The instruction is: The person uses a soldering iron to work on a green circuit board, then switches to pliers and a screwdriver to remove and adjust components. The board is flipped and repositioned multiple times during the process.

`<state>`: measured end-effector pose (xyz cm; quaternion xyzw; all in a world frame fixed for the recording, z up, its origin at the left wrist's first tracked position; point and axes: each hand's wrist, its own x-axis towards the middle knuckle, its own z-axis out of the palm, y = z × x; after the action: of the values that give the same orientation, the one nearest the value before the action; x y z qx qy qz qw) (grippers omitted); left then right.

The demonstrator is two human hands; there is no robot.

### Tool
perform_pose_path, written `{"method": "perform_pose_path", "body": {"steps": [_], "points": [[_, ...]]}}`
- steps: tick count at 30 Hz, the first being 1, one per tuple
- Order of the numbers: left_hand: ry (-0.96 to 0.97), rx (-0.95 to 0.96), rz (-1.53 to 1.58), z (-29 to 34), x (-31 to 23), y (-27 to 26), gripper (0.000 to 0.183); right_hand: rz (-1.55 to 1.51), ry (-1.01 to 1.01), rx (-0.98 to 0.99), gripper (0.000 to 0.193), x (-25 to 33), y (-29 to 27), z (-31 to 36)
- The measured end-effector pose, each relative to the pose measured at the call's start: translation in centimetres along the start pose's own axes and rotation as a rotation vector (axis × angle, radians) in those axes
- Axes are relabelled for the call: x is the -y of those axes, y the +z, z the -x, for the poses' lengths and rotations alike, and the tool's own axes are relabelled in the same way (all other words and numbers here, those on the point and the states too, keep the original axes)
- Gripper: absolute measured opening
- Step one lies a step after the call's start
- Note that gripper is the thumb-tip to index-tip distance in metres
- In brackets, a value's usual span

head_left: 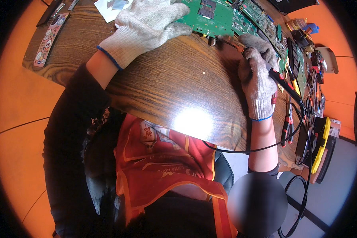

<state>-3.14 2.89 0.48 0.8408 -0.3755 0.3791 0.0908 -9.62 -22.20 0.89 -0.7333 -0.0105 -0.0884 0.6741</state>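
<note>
Left arm dark-sleeved, bent at elbow, reaching up and rightward; left wrist bare; left hand gloved, back upward, thumb spread from fingers. Right forearm bare, nearly straight up; right hand gloved, fingers curled in grip

Green circuit board cut off at top edge — left hand too — right sleeve mostly blurred

Two gloved hands, one corded tool
</note>
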Motion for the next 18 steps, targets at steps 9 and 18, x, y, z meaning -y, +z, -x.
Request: {"method": "perform_pose_path", "body": {"steps": [9,18], "points": [[0.003,-0.025,0.031,0.2,0.2,0.3,0.034,-0.086,-0.048,-0.094,0.034,-0.4,-0.4,-0.2],[0.037,-0.108,0.01,-0.2,0.1,0.0,0.034,0.063,-0.183,-0.277,0.024,-1.4,-0.3,0.2]]}}
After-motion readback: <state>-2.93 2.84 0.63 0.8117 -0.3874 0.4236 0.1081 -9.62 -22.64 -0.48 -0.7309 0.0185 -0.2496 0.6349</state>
